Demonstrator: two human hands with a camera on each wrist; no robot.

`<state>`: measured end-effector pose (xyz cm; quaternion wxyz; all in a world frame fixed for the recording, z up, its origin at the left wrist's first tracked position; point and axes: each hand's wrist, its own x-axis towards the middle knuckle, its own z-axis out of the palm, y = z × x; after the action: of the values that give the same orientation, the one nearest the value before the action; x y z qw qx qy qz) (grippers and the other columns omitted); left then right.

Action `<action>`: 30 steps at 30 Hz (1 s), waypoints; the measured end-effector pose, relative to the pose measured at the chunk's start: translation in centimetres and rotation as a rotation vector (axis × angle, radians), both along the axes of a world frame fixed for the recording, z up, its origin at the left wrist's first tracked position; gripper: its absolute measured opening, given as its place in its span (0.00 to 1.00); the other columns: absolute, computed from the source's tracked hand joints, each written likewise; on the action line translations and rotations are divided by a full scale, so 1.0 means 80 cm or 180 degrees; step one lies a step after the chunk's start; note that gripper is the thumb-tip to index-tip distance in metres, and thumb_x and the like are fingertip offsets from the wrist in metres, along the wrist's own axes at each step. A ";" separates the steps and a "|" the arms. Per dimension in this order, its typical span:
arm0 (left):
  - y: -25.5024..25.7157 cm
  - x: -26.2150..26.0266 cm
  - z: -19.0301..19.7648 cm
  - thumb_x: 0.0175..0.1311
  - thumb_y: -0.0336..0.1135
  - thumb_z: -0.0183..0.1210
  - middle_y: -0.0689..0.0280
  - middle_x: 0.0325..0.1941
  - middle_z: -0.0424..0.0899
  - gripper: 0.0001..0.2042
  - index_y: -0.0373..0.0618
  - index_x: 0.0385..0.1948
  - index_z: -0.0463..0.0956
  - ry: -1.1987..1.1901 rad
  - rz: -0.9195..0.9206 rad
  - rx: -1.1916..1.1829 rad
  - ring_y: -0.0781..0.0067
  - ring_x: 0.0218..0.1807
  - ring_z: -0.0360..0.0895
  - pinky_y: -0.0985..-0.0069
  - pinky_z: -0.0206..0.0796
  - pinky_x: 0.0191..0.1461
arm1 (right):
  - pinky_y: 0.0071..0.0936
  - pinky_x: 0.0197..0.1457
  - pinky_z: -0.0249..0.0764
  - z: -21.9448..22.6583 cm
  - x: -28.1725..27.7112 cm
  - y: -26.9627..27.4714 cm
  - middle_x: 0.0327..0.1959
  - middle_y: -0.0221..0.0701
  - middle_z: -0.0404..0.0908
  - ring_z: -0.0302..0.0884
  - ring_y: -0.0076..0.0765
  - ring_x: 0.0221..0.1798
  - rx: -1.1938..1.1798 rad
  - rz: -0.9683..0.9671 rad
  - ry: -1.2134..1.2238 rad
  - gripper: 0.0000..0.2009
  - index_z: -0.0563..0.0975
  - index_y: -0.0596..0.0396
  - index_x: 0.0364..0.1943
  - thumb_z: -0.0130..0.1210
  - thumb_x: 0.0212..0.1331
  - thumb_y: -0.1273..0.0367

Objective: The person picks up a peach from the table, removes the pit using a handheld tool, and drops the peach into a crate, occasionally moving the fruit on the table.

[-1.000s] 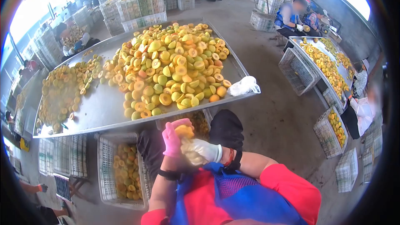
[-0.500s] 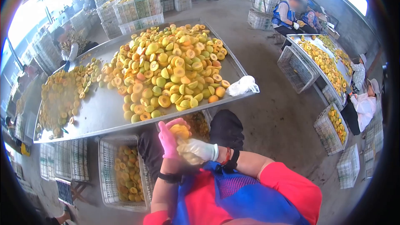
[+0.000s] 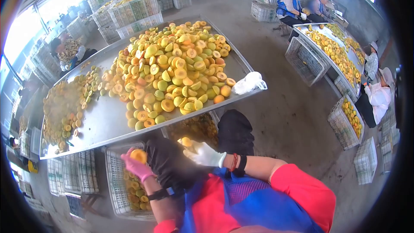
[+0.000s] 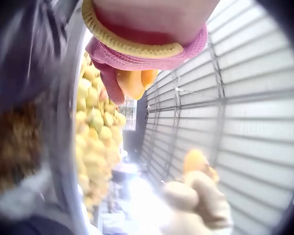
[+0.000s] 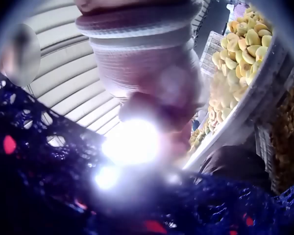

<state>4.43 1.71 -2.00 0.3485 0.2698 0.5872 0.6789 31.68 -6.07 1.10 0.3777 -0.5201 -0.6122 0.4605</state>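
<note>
In the head view my left hand [image 3: 139, 168], in a pink glove, holds a halved orange-yellow fruit [image 3: 139, 155] over the white crate [image 3: 113, 180] of fruit halves left of my legs. My right hand [image 3: 203, 154], in a white glove, pinches another fruit [image 3: 185, 141] above my lap. The two hands are apart. In the left wrist view the pink glove [image 4: 142, 58] curls round pale orange fruit [image 4: 132, 85], and the white glove [image 4: 198, 200] has orange fruit [image 4: 195, 160] at its fingertips. Glare and blur hide the fingers of my right glove [image 5: 147, 68] in the right wrist view.
A metal table [image 3: 103, 121] bears a large heap of halved fruit [image 3: 172, 65], with a white bag [image 3: 248, 83] at its near right corner. Under its edge is another crate of fruit [image 3: 196, 130]. People sit at a second table [image 3: 304, 32] on the right.
My hands were together over my lap; the left has moved away to the left and down with a fruit. The right stays near its place with fruit at its fingertips.
</note>
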 end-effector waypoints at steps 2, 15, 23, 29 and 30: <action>-0.005 -0.081 -0.033 0.77 0.54 0.42 0.54 0.49 0.82 0.27 0.36 0.51 0.78 0.1613 0.0657 -0.0370 0.58 0.51 0.81 0.67 0.75 0.55 | 0.49 0.37 0.74 -0.043 0.018 0.021 0.28 0.48 0.83 0.82 0.58 0.32 0.0078 0.0167 -0.0961 0.16 0.74 0.57 0.40 0.50 0.67 0.57; -0.053 0.129 0.033 0.68 0.28 0.59 0.64 0.53 0.82 0.18 0.37 0.59 0.75 -0.0028 -0.2572 -0.0053 0.76 0.47 0.79 0.79 0.73 0.51 | 0.55 0.40 0.74 -0.020 0.018 0.037 0.32 0.55 0.82 0.80 0.66 0.36 0.0031 0.0758 -0.1971 0.25 0.67 0.58 0.55 0.53 0.60 0.57; -0.020 0.165 -0.005 0.76 0.41 0.51 0.65 0.38 0.86 0.15 0.38 0.46 0.79 0.1930 -0.2474 0.0127 0.81 0.31 0.80 0.82 0.72 0.35 | 0.50 0.49 0.75 -0.053 0.058 0.034 0.40 0.55 0.82 0.80 0.63 0.46 0.0045 0.0950 -0.1908 0.19 0.74 0.63 0.46 0.52 0.60 0.60; 0.004 0.170 -0.022 0.72 0.42 0.55 0.55 0.51 0.84 0.17 0.39 0.53 0.77 0.1452 -0.2225 0.0266 0.64 0.52 0.82 0.70 0.72 0.57 | 0.42 0.30 0.79 0.023 0.097 0.042 0.35 0.41 0.79 0.82 0.46 0.33 0.1499 0.1111 -0.3279 0.18 0.76 0.58 0.49 0.50 0.58 0.64; 0.011 0.164 -0.033 0.74 0.39 0.54 0.58 0.59 0.80 0.20 0.36 0.61 0.72 0.2073 -0.2451 0.0211 0.69 0.63 0.74 0.75 0.63 0.67 | 0.40 0.30 0.79 0.025 0.106 0.052 0.34 0.39 0.80 0.81 0.44 0.32 0.1681 0.0989 -0.3155 0.17 0.77 0.56 0.47 0.52 0.56 0.64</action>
<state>17.54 2.61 -4.68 0.3636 0.6756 0.5014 0.4000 40.14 -1.89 3.11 0.0910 -0.4659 -0.8790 0.0439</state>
